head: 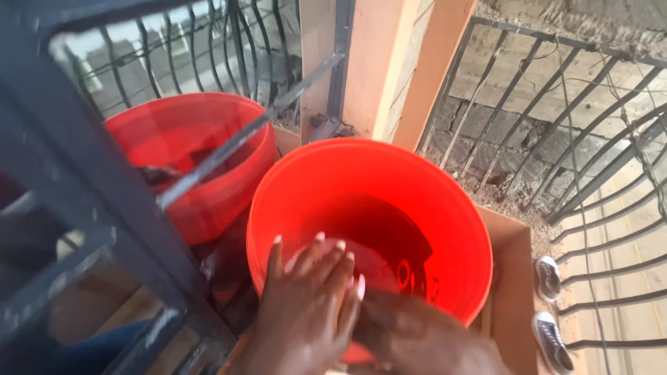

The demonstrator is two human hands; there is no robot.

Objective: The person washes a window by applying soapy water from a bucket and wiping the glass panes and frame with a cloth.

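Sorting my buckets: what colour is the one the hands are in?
Bright orange-red bucket, in the head view.

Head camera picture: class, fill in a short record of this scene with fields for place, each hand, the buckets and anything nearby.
place: balcony corner beside a dark metal railing
left hand: left hand rests fingers spread on the near rim of the near orange bucket
right hand: right hand is low at the same rim; its fingers are hidden, so the grip is unclear
near bucket contents: dark water, something submerged
second bucket: red bucket behind on the left, dark item inside
nearby: pair of grey shoes at the right
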